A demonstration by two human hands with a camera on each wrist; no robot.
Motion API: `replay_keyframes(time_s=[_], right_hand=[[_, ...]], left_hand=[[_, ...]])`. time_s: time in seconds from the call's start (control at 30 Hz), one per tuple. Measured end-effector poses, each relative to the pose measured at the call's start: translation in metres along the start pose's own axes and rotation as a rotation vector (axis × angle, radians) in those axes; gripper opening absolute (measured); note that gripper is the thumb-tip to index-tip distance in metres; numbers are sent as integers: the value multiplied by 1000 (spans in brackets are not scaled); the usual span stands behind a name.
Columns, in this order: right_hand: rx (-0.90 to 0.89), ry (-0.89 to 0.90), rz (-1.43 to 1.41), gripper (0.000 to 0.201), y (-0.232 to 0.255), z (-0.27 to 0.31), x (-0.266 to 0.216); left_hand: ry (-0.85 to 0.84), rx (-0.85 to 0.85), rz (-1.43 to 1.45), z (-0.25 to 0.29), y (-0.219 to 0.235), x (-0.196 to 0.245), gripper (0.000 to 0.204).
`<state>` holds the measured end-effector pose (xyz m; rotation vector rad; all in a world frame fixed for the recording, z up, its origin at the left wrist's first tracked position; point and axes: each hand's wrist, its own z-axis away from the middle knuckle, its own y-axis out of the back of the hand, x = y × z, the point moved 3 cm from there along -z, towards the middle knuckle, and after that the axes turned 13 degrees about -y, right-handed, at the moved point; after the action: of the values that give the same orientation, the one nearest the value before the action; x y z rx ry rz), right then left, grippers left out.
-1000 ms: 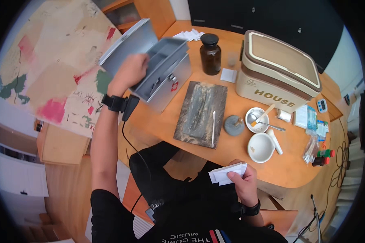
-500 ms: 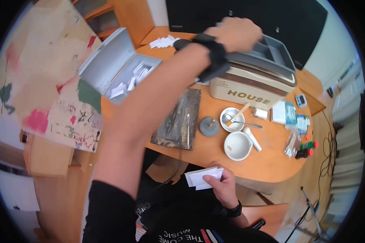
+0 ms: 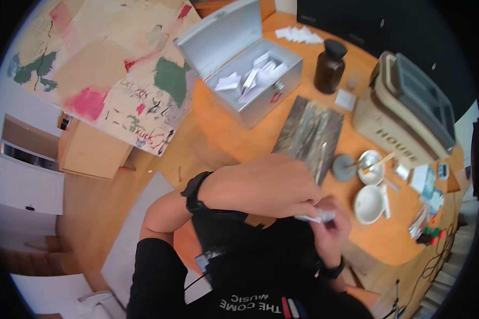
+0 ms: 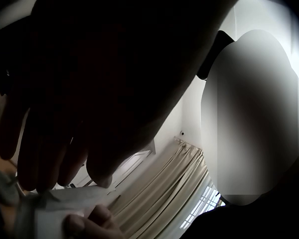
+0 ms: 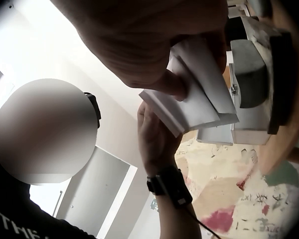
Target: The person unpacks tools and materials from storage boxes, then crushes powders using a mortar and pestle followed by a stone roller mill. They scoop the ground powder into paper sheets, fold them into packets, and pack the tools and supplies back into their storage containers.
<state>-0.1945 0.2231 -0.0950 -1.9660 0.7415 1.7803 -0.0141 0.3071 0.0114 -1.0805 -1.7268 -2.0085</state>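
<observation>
Several folded white papers (image 5: pixel 197 107) are in my right hand (image 3: pixel 332 228), its thumb pressed across them in the right wrist view. My left hand (image 3: pixel 269 186) is brought over to them, its fingers (image 4: pixel 40 169) reaching down to their upper edge in the left wrist view. Whether it grips them I cannot tell. Ahead to the left stands an aluminium case (image 3: pixel 263 109) with its lid up. More folded white papers (image 3: pixel 250 77) lie loose inside it. A grey compartment tray (image 3: pixel 426 90) sits on top of the cream HOUSE box (image 3: pixel 391 135).
Past the hands lies a dark stained board (image 3: pixel 308 133), with a grey round weight (image 3: pixel 344 167) beside it. Right of that are a white mortar (image 3: pixel 368 204) and a small dish (image 3: pixel 371 175). A brown bottle (image 3: pixel 330 66) stands farther back, near spread white slips (image 3: pixel 299 34).
My left hand lifted the grey tray out of the aluminium case, set it on the HOUSE box, then came back to the papers. My right hand keeps holding the papers throughout.
</observation>
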Motion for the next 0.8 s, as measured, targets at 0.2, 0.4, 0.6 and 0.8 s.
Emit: replay_keyframes(time_s=[0.2, 0.4, 0.6, 0.8], right_hand=[[-78, 44, -103, 12, -58, -33, -4], [-1, 79, -107, 24, -65, -44, -11], [36, 152, 124, 64, -28, -23, 2], [-105, 45, 279, 63, -18, 10, 22]], left_hand=[[70, 268, -216, 61, 1, 11, 20], [8, 253, -306, 53, 27, -16, 12], [344, 672, -628, 67, 138, -73, 22], [552, 522, -1078, 44, 166, -203, 23]])
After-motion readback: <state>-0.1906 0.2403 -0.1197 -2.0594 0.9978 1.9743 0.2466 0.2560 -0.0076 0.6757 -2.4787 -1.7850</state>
